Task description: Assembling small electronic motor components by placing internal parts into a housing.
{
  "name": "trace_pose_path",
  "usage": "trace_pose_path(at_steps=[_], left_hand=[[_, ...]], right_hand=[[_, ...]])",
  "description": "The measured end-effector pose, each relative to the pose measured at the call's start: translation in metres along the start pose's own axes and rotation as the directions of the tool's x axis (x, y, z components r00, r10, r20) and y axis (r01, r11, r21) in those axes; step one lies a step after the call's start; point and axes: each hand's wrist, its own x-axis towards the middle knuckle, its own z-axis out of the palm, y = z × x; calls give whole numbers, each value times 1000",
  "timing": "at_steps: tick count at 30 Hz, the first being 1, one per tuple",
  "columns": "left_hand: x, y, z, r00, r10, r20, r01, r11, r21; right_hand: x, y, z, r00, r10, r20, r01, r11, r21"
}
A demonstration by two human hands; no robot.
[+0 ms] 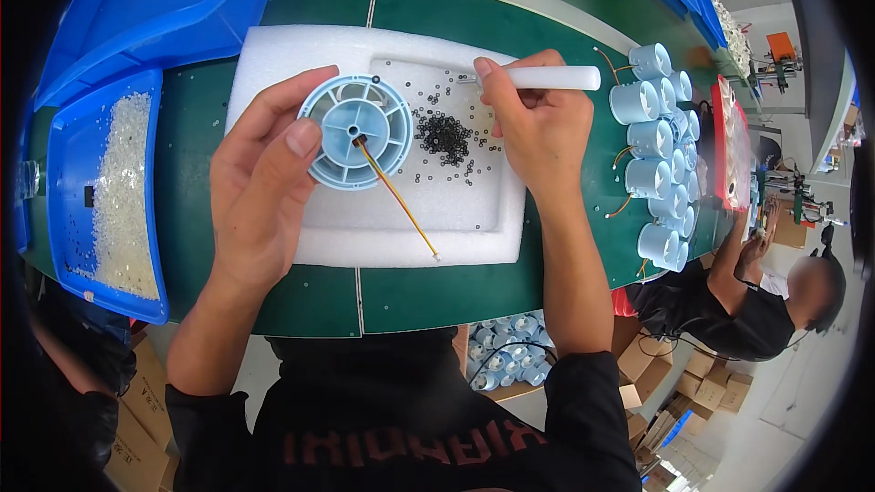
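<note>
My left hand [264, 173] grips a round light-blue plastic fan housing [394, 148] by its left side, thumb on the rim. The housing has a spoked hub, and a thin yellow and red-brown cable [401, 200] hangs from it over the foam. In my right hand [542, 118] is a tool with a thick white handle [570, 78], its thin metal tip pointing left above the foam. Under both hands lies a white foam tray [383, 250]. A heap of small black rings [444, 137] sits in its recess, with more rings scattered around.
At left, a blue tray [159, 246] holds many small clear pieces, below a larger blue bin [164, 27]. Several light-blue housings with cables [649, 139] stand at right beside a red tray [726, 146]. A box of similar parts [510, 351] is below the table. Another person [729, 310] works at right.
</note>
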Motion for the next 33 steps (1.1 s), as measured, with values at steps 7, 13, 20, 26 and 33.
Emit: trace_pose_path(at_steps=[7, 13, 20, 26, 33], left_hand=[[-1, 1, -4, 1000, 16, 8, -16, 1000, -19], [-1, 0, -2, 1000, 24, 1, -24, 999, -29], [-2, 0, -1, 1000, 19, 0, -19, 999, -35], [-1, 1, -1, 1000, 18, 9, -17, 999, -45], [0, 1, 0, 1000, 19, 6, -19, 999, -43]], right_hand=[[2, -1, 0, 999, 34, -19, -34, 999, -9], [2, 0, -3, 998, 50, -26, -50, 999, -1], [1, -2, -2, 998, 61, -21, -62, 997, -51], [2, 1, -2, 1000, -4, -1, 4, 998, -63], [2, -5, 0, 993, -109, 46, 117, 967, -228]])
